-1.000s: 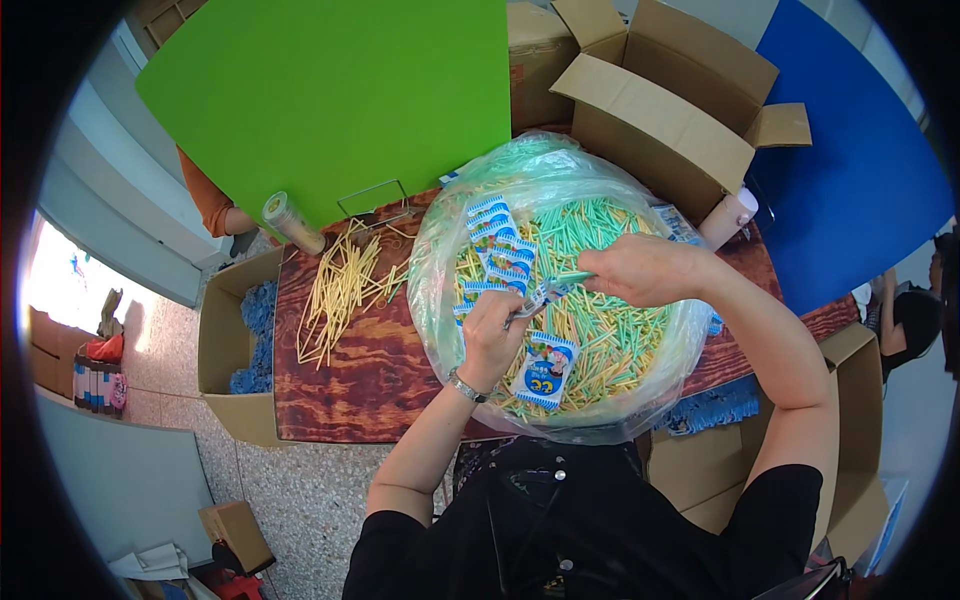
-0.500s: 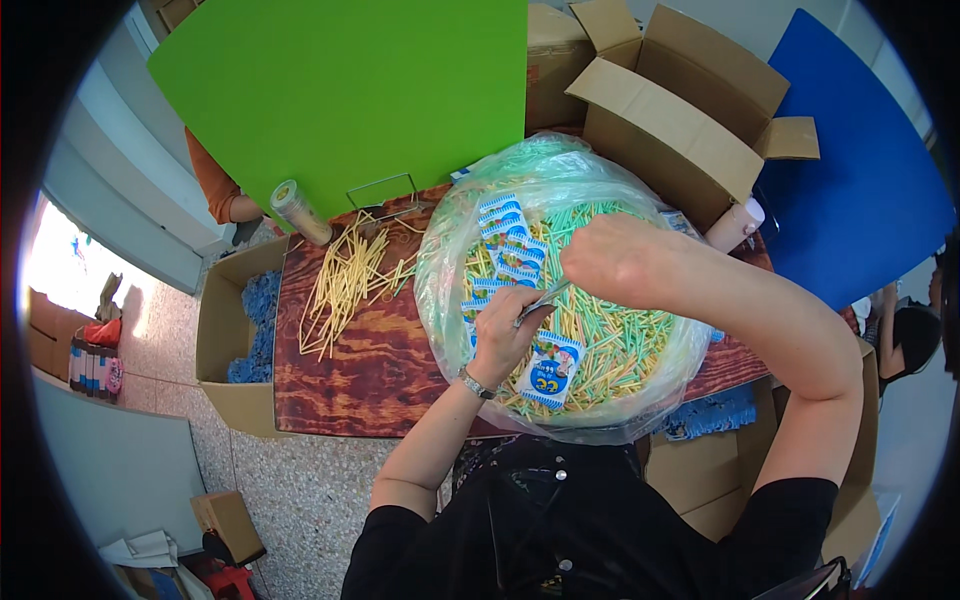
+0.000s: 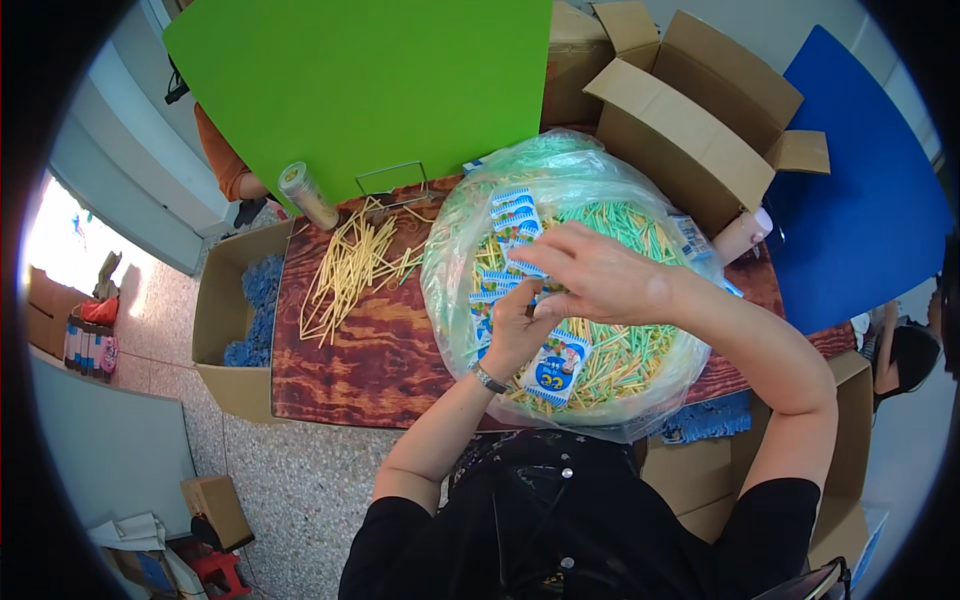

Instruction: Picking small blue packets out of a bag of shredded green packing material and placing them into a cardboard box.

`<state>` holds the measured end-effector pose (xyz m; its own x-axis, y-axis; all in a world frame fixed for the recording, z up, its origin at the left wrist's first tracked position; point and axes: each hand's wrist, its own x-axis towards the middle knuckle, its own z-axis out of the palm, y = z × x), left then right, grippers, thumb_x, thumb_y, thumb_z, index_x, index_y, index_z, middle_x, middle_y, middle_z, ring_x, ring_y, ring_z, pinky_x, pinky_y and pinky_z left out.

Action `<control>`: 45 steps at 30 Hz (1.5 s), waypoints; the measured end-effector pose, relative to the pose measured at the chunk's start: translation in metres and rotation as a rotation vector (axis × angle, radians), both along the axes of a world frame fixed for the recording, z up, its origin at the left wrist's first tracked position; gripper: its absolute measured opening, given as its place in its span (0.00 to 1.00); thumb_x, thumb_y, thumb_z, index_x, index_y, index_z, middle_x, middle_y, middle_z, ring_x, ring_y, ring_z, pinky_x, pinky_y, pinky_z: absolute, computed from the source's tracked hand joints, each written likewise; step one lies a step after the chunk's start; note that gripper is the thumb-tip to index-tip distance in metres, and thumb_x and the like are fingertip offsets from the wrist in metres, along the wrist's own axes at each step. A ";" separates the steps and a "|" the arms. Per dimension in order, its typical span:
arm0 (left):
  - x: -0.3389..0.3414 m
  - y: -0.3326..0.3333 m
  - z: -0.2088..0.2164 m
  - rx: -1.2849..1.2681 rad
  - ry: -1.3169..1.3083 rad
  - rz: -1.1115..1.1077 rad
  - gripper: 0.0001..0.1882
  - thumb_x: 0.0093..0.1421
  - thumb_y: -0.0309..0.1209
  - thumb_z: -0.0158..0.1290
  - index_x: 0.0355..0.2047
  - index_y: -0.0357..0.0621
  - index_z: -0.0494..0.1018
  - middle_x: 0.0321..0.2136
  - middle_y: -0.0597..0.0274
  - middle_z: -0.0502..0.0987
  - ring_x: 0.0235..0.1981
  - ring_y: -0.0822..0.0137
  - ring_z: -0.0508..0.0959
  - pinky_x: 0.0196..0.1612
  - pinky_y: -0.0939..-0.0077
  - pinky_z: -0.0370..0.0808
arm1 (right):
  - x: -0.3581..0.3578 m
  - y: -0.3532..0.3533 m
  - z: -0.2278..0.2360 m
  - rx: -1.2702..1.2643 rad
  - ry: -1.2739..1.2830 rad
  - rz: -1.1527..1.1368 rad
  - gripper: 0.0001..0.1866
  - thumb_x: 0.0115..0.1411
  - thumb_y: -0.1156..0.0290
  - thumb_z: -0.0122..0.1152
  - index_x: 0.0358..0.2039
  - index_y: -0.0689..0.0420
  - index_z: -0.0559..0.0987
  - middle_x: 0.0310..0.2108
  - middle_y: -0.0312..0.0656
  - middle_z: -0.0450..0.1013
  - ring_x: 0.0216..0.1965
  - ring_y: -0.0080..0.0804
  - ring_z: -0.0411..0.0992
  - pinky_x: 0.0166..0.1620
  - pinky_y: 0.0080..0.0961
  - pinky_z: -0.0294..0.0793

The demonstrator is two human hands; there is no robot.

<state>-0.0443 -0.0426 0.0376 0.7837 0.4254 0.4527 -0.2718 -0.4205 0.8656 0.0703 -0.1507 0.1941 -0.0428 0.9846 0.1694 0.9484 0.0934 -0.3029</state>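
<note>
A large clear plastic bag (image 3: 450, 225) lies spread open on the table, full of short green and yellow sticks (image 3: 640, 345). On top of them rests a row of small blue-and-white packets (image 3: 515, 215), and one more packet (image 3: 557, 368) sits nearer to me. My left hand (image 3: 518, 328), wearing a wristwatch, is closed over the packets; whatever its fingers hold is hidden. Directly above and beside it, my right hand (image 3: 605, 278) has its fingers spread, with the thumb close to the left hand's fingertips.
Loose yellow sticks (image 3: 350, 265) lie on the wooden table (image 3: 350, 385) beside a clear cylindrical tub (image 3: 308, 197) and a wire stand (image 3: 392, 180). Cardboard boxes (image 3: 680, 135) stand behind the bag, near a pink bottle (image 3: 742, 236). Green (image 3: 350, 90) and blue (image 3: 860, 180) panels rise at the back.
My right hand has come left and down from above the green sticks, opening its fingers near my left hand. A silvery edge seen earlier at the left fingertips is now hidden.
</note>
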 end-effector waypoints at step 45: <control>-0.032 -0.014 -0.015 -0.203 0.429 -0.222 0.07 0.60 0.29 0.56 0.31 0.37 0.75 0.19 0.65 0.71 0.21 0.78 0.68 0.25 0.78 0.66 | -0.014 -0.067 -0.110 0.332 0.267 -0.493 0.10 0.52 0.68 0.65 0.33 0.55 0.76 0.29 0.40 0.75 0.31 0.38 0.76 0.31 0.32 0.74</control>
<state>-0.0758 -0.0566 0.0230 0.9618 0.2736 -0.0031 0.0614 -0.2047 0.9769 0.0562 -0.2179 0.0838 0.4864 0.7714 0.4104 0.8001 -0.2045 -0.5639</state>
